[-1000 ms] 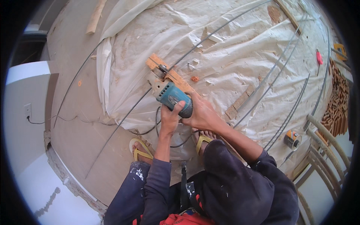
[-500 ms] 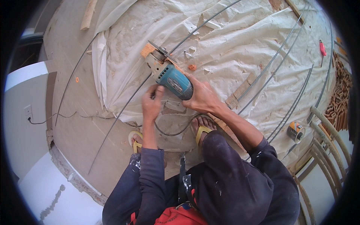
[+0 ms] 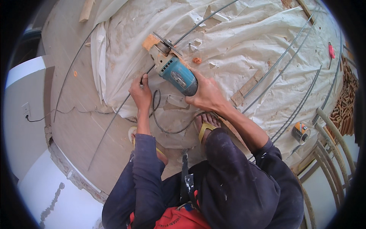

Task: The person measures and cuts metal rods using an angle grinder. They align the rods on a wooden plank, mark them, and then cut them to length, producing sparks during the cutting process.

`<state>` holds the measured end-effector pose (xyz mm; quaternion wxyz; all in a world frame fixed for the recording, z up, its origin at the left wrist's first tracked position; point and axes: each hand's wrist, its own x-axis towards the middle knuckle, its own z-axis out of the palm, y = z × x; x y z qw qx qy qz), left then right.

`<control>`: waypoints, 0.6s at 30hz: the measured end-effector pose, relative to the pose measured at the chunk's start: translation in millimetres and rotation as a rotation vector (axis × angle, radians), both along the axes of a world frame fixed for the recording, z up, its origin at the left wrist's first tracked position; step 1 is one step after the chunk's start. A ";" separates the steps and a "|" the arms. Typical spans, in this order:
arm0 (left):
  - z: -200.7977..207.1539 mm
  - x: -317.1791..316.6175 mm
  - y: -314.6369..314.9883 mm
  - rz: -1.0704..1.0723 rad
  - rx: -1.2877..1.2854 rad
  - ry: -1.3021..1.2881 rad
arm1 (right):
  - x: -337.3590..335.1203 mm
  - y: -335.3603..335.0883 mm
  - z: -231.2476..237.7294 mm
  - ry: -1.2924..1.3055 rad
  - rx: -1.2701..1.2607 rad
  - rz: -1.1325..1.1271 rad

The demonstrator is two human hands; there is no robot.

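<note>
My right hand [image 3: 206,91] is wrapped around the rear of a teal angle grinder [image 3: 179,78]. The tool's grey head and its cutting disc [image 3: 166,42] lie over a long thin metal rod [image 3: 114,119], beside a small wooden block [image 3: 150,42]. The rod slants from the lower left up to the far right, and part of it is hidden under the grinder. My left hand [image 3: 141,91] is closed on the rod just left of the grinder head, thumb uppermost. A dark power cord [image 3: 167,132] loops between my feet and my left hand.
Crumpled whitish sheeting [image 3: 133,45] covers much of the floor. Several more rods [image 3: 282,68] lie at the right, near a wooden board [image 3: 248,87], a can [image 3: 300,132] and a pink-handled tool [image 3: 331,50]. A chair [image 3: 331,137] stands at the right edge; a wall socket [image 3: 25,110] is at the left.
My left hand has moved left and slightly up, from near the grinder's underside onto the rod. The cord's loop has shifted upward beside it. My right hand still holds the grinder.
</note>
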<state>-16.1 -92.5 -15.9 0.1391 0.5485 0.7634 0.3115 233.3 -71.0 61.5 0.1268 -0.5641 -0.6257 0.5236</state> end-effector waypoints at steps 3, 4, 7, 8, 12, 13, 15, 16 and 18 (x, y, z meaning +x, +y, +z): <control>-1.4 -0.6 0.6 0.018 -0.011 0.011 | -0.1 -0.3 -0.5 0.014 0.066 -0.011; -1.4 0.0 0.4 0.026 -0.018 0.005 | -0.2 -0.5 -1.5 0.016 0.070 -0.012; -0.4 1.1 0.7 0.042 -0.040 -0.005 | -0.1 -0.2 -3.8 0.023 0.077 -0.018; 0.4 1.1 1.0 0.042 -0.048 -0.006 | 0.0 -0.2 -3.9 0.024 0.073 -0.021; -1.3 -2.8 -0.1 0.035 -0.057 -0.001 | -0.6 2.0 0.8 0.006 0.018 -0.010; -2.3 -2.6 0.3 0.030 -0.040 -0.001 | -0.3 2.1 0.9 0.003 0.010 -0.010; -3.6 -1.9 0.6 0.019 -0.005 0.000 | 0.1 2.4 0.9 -0.002 -0.008 -0.009; -3.8 -1.5 0.7 0.020 -0.015 -0.001 | 0.4 2.7 1.1 -0.002 -0.006 -0.011; -4.4 -2.0 0.3 0.023 -0.035 -0.001 | 0.6 3.3 2.0 0.000 -0.002 -0.014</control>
